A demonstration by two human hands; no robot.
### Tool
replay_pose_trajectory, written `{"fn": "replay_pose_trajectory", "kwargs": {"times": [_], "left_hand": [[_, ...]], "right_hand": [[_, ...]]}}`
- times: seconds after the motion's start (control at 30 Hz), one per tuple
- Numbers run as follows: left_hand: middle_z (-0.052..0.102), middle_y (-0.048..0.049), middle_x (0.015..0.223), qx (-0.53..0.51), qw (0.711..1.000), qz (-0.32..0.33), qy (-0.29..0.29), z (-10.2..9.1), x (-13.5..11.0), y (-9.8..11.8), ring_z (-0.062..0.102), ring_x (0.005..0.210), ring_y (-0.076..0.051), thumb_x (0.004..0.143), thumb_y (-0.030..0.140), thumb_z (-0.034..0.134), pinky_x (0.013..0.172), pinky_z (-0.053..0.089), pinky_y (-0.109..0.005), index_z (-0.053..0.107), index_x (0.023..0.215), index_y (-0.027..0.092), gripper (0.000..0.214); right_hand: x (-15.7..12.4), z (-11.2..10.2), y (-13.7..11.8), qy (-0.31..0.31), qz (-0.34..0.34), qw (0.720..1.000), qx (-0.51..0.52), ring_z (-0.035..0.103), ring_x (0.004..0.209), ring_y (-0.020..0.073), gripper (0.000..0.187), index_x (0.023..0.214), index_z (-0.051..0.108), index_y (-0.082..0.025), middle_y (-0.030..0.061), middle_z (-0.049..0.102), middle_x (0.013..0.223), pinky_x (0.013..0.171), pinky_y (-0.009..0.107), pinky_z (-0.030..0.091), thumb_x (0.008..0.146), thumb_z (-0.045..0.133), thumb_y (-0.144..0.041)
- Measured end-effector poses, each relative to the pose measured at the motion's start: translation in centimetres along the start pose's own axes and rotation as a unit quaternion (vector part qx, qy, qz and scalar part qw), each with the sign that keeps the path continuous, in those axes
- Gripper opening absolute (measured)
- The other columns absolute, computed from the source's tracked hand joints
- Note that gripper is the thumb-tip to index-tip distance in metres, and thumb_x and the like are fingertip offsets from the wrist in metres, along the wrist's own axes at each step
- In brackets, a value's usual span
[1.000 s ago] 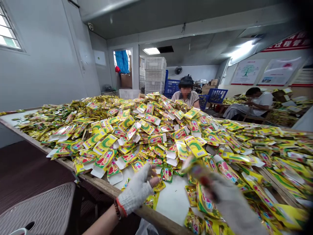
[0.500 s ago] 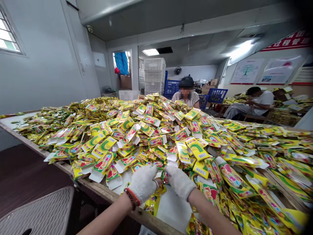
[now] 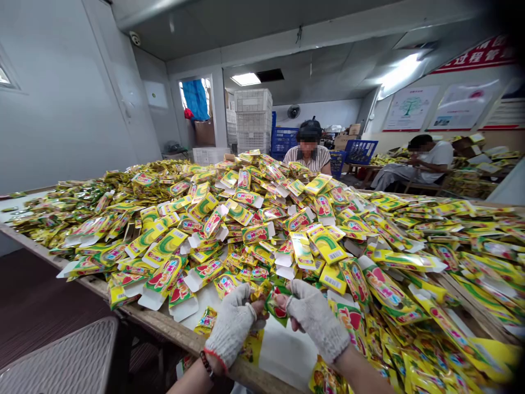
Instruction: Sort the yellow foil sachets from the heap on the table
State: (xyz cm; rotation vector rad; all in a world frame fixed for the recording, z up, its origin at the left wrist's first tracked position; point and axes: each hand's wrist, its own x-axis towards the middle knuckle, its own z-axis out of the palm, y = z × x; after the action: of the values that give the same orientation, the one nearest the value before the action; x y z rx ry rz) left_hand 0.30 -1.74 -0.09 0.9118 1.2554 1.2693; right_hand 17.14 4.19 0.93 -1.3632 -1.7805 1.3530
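My left hand, in a white fingerless glove, is closed with thumb and fingers pinched on a small yellow packet. My right hand, gloved the same way, pinches a small green packet with a red fruit print. The two hands are close together above a bare white patch of the table. Part of each packet is hidden by the fingers. Beyond them rises a big heap of yellow printed cartons, many with white end flaps open. More small yellow packets lie by my right forearm.
A wooden rim edges the table in front of me. A grey stool stands at lower left. Across the heap sits a person; another person sits further right. White crates are stacked behind.
Both hands have turned so the fingertips show, and the green packet in my right hand is now more visible. The camera view has shifted slightly.
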Motion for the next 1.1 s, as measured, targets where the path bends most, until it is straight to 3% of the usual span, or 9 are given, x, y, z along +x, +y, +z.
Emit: {"fn": "replay_pose_trajectory", "kwargs": {"times": [0.3,0.4,0.53,0.63,0.73,0.83,0.9,1.03,1.1], "left_hand": [[0.069,-0.0024,0.081,-0.152,0.985,-0.07,-0.029,0.9,-0.7,0.2,0.067,0.059,-0.015,0.074,0.047,0.075,0.055,0.055,-0.026,0.052,0.097,0.019,0.042],[0.069,-0.0024,0.084,-0.124,0.99,-0.057,-0.034,0.9,-0.5,-0.1,0.068,0.064,-0.015,0.073,0.044,0.076,0.059,0.056,-0.027,0.054,0.096,0.019,0.04],[0.066,-0.0014,0.088,-0.065,0.997,-0.021,-0.03,1.4,-0.7,-0.4,0.066,0.072,-0.013,0.071,0.046,0.078,0.062,0.056,-0.023,0.055,0.088,0.019,0.039],[0.064,-0.0007,0.084,-0.036,0.999,-0.01,-0.03,1.8,-0.8,-0.8,0.064,0.07,-0.013,0.069,0.047,0.08,0.06,0.055,-0.023,0.052,0.086,0.019,0.044],[0.062,-0.0004,0.082,0.001,0.999,0.02,-0.039,1.6,-0.8,-1.0,0.063,0.069,-0.014,0.072,0.048,0.077,0.059,0.053,-0.024,0.05,0.09,0.02,0.042],[0.064,-0.003,0.085,0.154,0.983,0.097,-0.02,-0.3,-0.4,-0.3,0.064,0.074,-0.017,0.084,0.041,0.064,0.064,0.054,-0.027,0.053,0.095,0.021,0.025],[0.067,-0.0078,0.097,0.336,0.925,0.179,-0.004,-2.6,0.3,0.9,0.065,0.089,-0.021,0.088,0.027,0.053,0.081,0.054,-0.033,0.059,0.101,0.021,0.015],[0.051,-0.0146,0.14,0.707,0.666,0.232,-0.058,-7.2,2.5,3.6,0.039,0.136,-0.037,0.065,0.002,0.059,0.112,0.024,-0.063,0.058,0.125,0.026,0.065],[0.048,-0.0154,0.144,0.764,0.594,0.234,-0.098,-8.3,3.3,4.4,0.031,0.141,-0.04,0.062,0.001,0.059,0.111,0.017,-0.07,0.058,0.124,0.027,0.067]], "right_hand": [[-0.8,0.3,-1.2,0.017,-0.063,0.998,-0.004,0.055,0.055,0.0111,0.012,0.079,0.062,-0.019,-0.0015,0.066,0.07,0.05,0.022,0.043,0.076,0.065,-0.031],[-0.9,0.1,-1.1,0.023,-0.082,0.996,0.016,0.063,0.075,0.0161,0.012,0.082,0.065,-0.02,0.0003,0.071,0.081,0.065,0.024,0.049,0.076,0.065,-0.031],[-0.6,0.3,-0.5,0.055,-0.091,0.993,-0.043,0.062,0.074,0.0186,0.013,0.078,0.061,-0.021,0.0009,0.07,0.076,0.064,0.026,0.048,0.075,0.065,-0.033],[-0.4,0.7,0.0,0.085,-0.089,0.992,-0.035,0.063,0.077,0.0196,0.025,0.094,0.061,-0.02,0.004,0.07,0.088,0.067,0.029,0.051,0.072,0.066,-0.03],[-0.4,0.8,0.3,0.024,-0.121,0.992,-0.018,0.065,0.086,0.0211,0.033,0.107,0.063,-0.019,0.0065,0.071,0.097,0.076,0.031,0.053,0.077,0.061,-0.031],[-0.4,0.7,0.2,-0.038,-0.097,0.994,0.027,0.066,0.077,0.0193,0.032,0.107,0.065,-0.018,0.0057,0.071,0.089,0.064,0.029,0.054,0.082,0.054,-0.034],[-0.4,0.5,0.0,-0.01,-0.03,0.998,0.047,0.063,0.062,0.0161,0.035,0.112,0.063,-0.018,0.0049,0.069,0.085,0.049,0.025,0.049,0.083,0.052,-0.035],[-0.2,0.3,-0.7,0.038,0.01,0.998,0.043,0.064,0.065,0.0163,0.034,0.112,0.062,-0.019,0.0053,0.068,0.09,0.045,0.023,0.049,0.082,0.055,-0.034],[-0.2,0.3,-1.1,0.035,0.008,0.998,0.046,0.065,0.069,0.0181,0.032,0.109,0.063,-0.02,0.0049,0.069,0.087,0.047,0.024,0.052,0.081,0.056,-0.032]]}}
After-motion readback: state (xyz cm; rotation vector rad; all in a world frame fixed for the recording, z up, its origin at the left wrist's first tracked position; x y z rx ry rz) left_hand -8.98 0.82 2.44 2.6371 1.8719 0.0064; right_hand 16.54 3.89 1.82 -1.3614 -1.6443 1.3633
